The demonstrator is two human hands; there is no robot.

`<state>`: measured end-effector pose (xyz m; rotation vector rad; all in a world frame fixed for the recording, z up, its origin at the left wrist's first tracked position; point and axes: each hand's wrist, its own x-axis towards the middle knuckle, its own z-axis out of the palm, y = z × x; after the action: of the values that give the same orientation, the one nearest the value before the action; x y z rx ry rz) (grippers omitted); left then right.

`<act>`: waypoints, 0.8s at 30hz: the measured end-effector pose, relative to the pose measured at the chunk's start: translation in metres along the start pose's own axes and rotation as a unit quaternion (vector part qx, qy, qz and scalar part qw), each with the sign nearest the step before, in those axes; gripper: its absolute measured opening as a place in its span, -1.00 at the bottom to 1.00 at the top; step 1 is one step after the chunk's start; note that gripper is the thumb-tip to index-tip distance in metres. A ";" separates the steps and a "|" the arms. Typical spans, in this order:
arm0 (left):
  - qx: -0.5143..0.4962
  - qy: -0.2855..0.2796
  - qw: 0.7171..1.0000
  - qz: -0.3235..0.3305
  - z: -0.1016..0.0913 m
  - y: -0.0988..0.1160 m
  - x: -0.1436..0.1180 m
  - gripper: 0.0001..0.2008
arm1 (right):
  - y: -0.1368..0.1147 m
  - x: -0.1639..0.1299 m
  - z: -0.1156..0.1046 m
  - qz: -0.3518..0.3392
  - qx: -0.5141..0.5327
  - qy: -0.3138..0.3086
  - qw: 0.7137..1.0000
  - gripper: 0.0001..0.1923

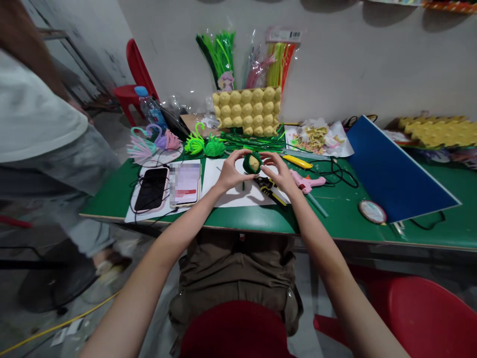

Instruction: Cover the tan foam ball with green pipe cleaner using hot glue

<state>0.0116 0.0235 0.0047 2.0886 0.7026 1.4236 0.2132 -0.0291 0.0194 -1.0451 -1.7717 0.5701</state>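
Observation:
Above the white paper [223, 196], a small round piece [253, 163] shows dark green fuzzy pipe cleaner around a pale yellow middle. My left hand [231, 171] curls around its left side, with thumb below and fingers on top. On the other side, the fingers of my right hand [278, 171] close against its edge. Yellow-and-black pliers [274, 193] lie on the paper under my right hand. A pink glue gun [306, 182] rests just to the right, beside a yellow utility knife [297, 161]. Loose green pipe cleaners [257, 143] are spread behind the hands.
A yellow egg tray [246, 107] stands at the back, before bagged pipe cleaners [223, 54]. Pipe-cleaner swans [199, 141] and two phones [151, 189] sit on the left. A blue board [398, 174] leans at right. Another person [40, 114] stands at far left.

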 end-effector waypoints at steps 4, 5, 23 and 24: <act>0.070 -0.036 0.996 0.037 -0.003 0.001 -0.004 -0.40 | 0.005 0.000 0.007 0.010 -0.020 -0.010 1.000 -0.36; 0.079 -0.049 0.995 0.048 -0.003 0.000 -0.004 -0.41 | 0.007 0.001 0.010 0.009 -0.028 -0.011 1.000 -0.34; 0.104 -0.121 0.980 0.116 0.002 -0.005 -0.004 -0.32 | 0.012 0.001 0.024 -0.029 -0.172 0.076 0.982 -0.46; 0.103 -0.117 0.982 0.112 0.002 -0.003 -0.004 -0.31 | 0.012 0.001 0.024 -0.030 -0.176 0.078 0.981 -0.45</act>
<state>0.0120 0.0226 -0.0006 2.5129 0.5541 1.2314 0.1963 -0.0204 0.0005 -1.2352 -1.7944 0.1320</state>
